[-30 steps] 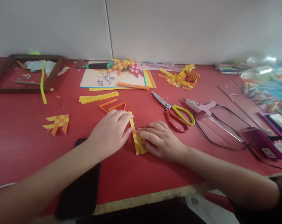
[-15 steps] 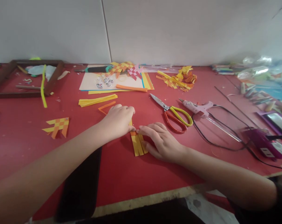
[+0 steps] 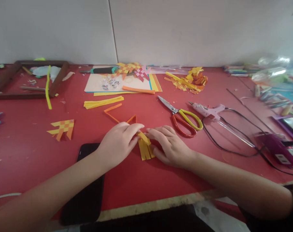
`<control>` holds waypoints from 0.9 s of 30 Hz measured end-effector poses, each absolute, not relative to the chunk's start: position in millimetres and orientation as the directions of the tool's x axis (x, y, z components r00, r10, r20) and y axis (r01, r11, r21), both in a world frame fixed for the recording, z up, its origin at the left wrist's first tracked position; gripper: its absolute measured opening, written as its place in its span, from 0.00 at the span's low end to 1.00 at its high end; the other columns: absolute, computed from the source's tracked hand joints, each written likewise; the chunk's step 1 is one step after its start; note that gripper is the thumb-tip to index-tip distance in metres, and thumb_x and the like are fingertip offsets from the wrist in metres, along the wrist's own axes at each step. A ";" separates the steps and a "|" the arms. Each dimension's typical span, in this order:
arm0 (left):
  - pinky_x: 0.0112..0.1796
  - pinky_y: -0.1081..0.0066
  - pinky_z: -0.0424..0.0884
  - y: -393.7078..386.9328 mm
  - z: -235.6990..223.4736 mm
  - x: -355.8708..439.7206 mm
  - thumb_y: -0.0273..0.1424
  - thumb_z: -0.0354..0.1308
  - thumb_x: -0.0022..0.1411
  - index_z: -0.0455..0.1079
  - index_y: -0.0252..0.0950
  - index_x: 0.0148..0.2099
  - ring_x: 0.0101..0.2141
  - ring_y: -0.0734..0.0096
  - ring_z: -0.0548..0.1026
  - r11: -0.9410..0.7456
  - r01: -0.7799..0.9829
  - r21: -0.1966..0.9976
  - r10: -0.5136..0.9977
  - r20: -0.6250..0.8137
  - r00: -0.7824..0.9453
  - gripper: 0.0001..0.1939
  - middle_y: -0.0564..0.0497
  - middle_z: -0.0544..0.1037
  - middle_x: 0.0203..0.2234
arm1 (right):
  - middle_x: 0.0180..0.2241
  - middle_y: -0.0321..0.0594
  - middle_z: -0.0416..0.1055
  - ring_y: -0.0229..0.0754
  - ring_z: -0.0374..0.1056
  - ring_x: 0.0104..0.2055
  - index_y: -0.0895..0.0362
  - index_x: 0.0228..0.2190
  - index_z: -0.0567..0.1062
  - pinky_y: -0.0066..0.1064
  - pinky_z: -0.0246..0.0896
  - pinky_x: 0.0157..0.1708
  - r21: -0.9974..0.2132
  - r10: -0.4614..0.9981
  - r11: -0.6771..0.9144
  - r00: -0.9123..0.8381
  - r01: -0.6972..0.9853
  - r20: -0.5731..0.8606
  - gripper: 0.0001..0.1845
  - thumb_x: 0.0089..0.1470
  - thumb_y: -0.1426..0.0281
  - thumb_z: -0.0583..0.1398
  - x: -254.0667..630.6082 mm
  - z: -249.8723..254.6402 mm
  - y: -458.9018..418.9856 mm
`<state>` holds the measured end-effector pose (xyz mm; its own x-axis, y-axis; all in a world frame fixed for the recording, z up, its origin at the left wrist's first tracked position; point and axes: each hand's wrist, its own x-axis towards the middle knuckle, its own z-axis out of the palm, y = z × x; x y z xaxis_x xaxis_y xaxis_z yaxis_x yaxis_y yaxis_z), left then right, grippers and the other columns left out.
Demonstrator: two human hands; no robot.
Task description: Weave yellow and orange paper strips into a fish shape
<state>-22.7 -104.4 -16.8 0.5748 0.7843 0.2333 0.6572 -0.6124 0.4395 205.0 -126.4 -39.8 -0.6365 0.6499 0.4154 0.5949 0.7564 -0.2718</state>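
A weave of yellow paper strips [image 3: 145, 149] lies on the red table [image 3: 161, 187] in front of me. My left hand [image 3: 118, 141] pinches a yellow strip at the top of the weave and bends it over. My right hand [image 3: 169, 145] lies on the right side of the strips, fingers pressing them down. A folded orange strip [image 3: 117, 112] lies just behind my left hand.
Scissors [image 3: 182, 117] and a pink glue gun [image 3: 209, 111] with its cord lie to the right. A finished woven paper fish [image 3: 61, 128] sits left, a black phone [image 3: 85, 187] under my left forearm. Loose yellow strips [image 3: 103, 102], paper sheets [image 3: 122, 84] and scraps [image 3: 187, 80] lie farther back.
My left hand drew back from the orange strip toward the weave and now folds a yellow strip over. My right hand stayed on the strips.
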 end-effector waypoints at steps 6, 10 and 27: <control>0.43 0.63 0.75 -111.8 -29.5 -26.2 0.25 0.49 0.70 0.67 0.34 0.51 0.42 0.63 0.78 -0.715 0.566 0.411 0.696 0.336 0.634 0.10 0.45 0.79 0.42 | 0.45 0.52 0.74 0.51 0.70 0.46 0.59 0.57 0.59 0.47 0.65 0.47 -0.308 0.661 0.750 -0.640 0.585 0.392 0.30 0.52 0.77 0.55 206.0 -41.1 -126.5; 0.49 0.60 0.73 -111.4 -29.3 -24.4 0.23 0.48 0.69 0.63 0.32 0.56 0.48 0.61 0.75 -0.734 0.562 0.381 0.678 0.362 0.640 0.15 0.41 0.77 0.48 | 0.45 0.53 0.75 0.52 0.70 0.46 0.61 0.59 0.57 0.48 0.65 0.47 -0.297 0.657 0.753 -0.645 0.587 0.390 0.33 0.51 0.77 0.55 206.6 -41.9 -126.1; 0.44 0.57 0.67 -98.3 -28.1 -26.0 0.28 0.58 0.64 0.61 0.36 0.58 0.40 0.58 0.75 -0.570 0.672 0.472 0.820 0.271 0.505 0.20 0.50 0.84 0.38 | 0.46 0.52 0.75 0.51 0.70 0.44 0.61 0.57 0.59 0.46 0.65 0.45 -0.294 0.651 0.757 -0.632 0.584 0.421 0.28 0.54 0.77 0.55 204.4 -39.1 -126.0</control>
<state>-26.0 -98.3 -28.1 0.5048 0.8196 0.2711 0.6721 -0.5702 0.4723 204.4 -126.0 -39.1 -0.6317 0.6511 0.4208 0.5842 0.7566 -0.2938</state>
